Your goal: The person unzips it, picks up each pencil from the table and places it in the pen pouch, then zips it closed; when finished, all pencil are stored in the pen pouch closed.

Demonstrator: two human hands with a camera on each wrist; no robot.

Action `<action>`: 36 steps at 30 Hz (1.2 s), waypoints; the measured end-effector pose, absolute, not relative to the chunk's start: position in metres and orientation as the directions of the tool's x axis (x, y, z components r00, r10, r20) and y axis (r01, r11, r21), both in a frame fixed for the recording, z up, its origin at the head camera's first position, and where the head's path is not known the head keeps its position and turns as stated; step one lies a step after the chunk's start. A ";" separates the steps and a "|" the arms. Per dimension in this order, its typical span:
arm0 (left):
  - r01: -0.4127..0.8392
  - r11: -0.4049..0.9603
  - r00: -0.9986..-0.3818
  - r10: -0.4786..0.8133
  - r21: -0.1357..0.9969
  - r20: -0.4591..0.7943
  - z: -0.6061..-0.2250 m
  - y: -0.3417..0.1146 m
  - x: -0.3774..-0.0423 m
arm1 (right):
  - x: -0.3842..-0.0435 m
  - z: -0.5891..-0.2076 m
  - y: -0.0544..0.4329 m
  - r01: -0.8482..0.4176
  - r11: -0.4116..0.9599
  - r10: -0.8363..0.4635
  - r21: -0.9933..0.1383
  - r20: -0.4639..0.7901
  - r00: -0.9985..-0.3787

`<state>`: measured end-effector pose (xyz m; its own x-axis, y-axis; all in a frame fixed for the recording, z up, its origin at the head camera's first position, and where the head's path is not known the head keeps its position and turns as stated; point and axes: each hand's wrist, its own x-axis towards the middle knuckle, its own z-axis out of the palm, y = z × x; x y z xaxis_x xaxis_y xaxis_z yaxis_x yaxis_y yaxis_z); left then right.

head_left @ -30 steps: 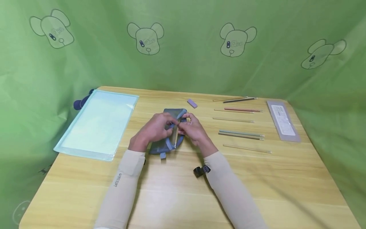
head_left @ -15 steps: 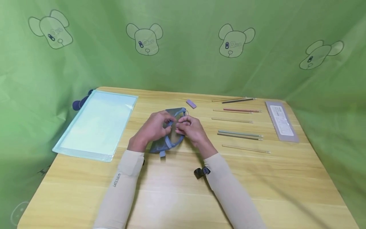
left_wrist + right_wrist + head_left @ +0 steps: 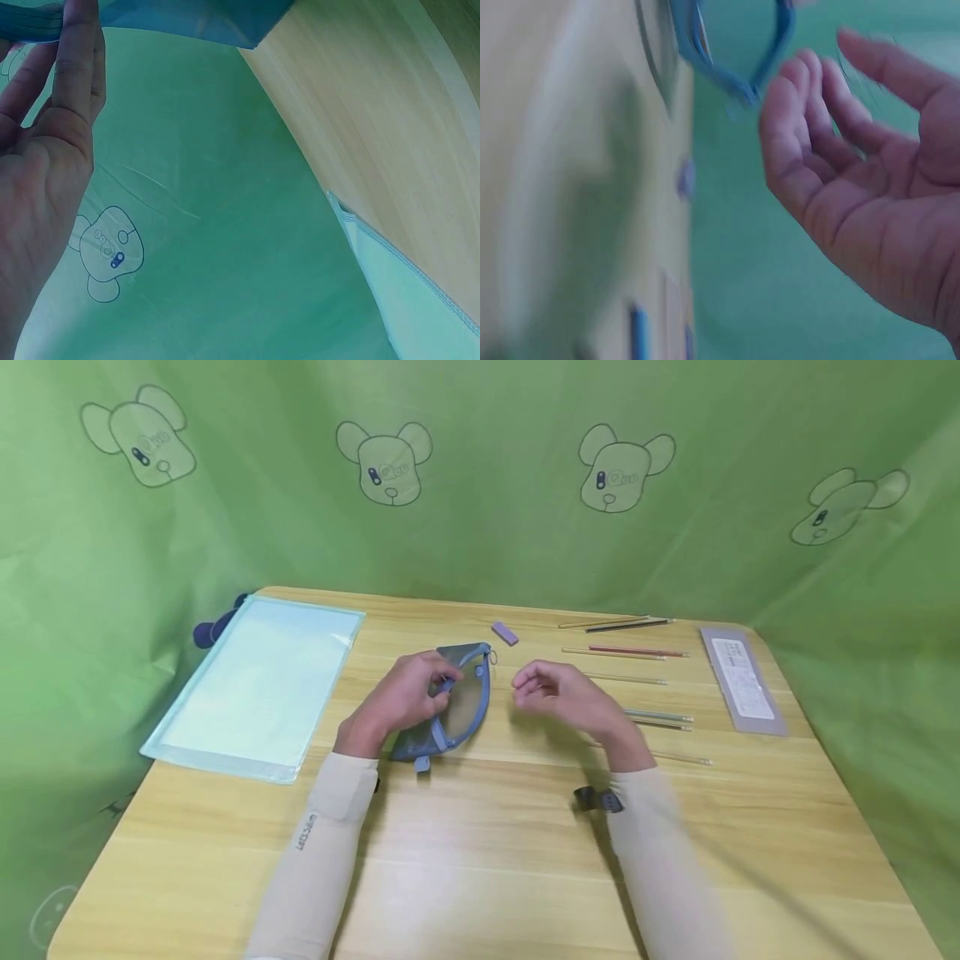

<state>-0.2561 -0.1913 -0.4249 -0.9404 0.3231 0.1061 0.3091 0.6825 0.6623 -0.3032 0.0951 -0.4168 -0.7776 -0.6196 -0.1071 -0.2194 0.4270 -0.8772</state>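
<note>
In the head view a blue-grey mesh pencil case (image 3: 467, 706) trimmed in blue stands with its zipped mouth spread apart. My left hand (image 3: 408, 689) grips the near-left edge of that mouth, fingers and thumb bent over the trim. The left wrist view has the left hand (image 3: 52, 142) with its fingers up at the blue case (image 3: 187, 21). To the right of the case, my right hand (image 3: 566, 693) is in the air with loosely bent fingers and nothing in them. Seen from the right wrist, the palm of the right hand (image 3: 862, 172) faces up beside the case's blue trim.
Several pencils lie in rows on the right, among them a red pencil (image 3: 637, 650) and a plain one (image 3: 630, 678). A purple eraser (image 3: 505, 632) lies behind the case. A flat labelled package (image 3: 768, 722) is at the far right, a pale blue zip folder (image 3: 255, 685) at the left.
The pencil held over the case has gone from sight into it. My right hand has let go and moved right, away from the mouth. My left hand has stayed at the case.
</note>
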 end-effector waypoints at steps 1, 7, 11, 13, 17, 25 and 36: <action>0.309 0.682 -0.940 0.324 0.663 0.106 -0.425 -0.191 -0.256 | -0.304 -0.414 0.104 -0.258 0.441 -0.640 -0.860 -0.100 -0.762; 0.306 0.684 -0.940 0.328 0.662 0.095 -0.423 -0.193 -0.256 | -0.302 -0.400 0.161 -0.419 0.541 -0.710 -0.730 -0.129 -0.693; 0.313 0.690 -0.938 0.334 0.652 0.097 -0.422 -0.193 -0.257 | -0.298 -0.397 0.194 -0.445 0.637 -0.690 -0.629 -0.208 -0.694; 0.314 0.693 -0.937 0.335 0.649 0.096 -0.422 -0.193 -0.257 | -0.297 -0.398 0.207 -0.435 0.677 -0.668 -0.594 -0.247 -0.702; 0.303 0.692 -0.939 0.333 0.655 0.082 -0.421 -0.193 -0.256 | -0.299 -0.403 0.224 -0.387 0.760 -0.598 -0.522 -0.330 -0.730; 0.308 0.694 -0.938 0.337 0.650 0.084 -0.423 -0.195 -0.256 | -0.307 -0.412 0.238 -0.300 0.888 -0.437 -0.349 -0.433 -0.789; 0.311 0.692 -0.937 0.339 0.651 0.088 -0.422 -0.196 -0.256 | -0.310 -0.422 0.241 -0.214 0.922 -0.354 -0.323 -0.475 -0.806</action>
<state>-0.2565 -0.1961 -0.4219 -0.9368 0.3385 0.0884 0.3115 0.6920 0.6512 -0.3096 0.2406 -0.4216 -0.8057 -0.3537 -0.4751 -0.2140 0.9217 -0.3234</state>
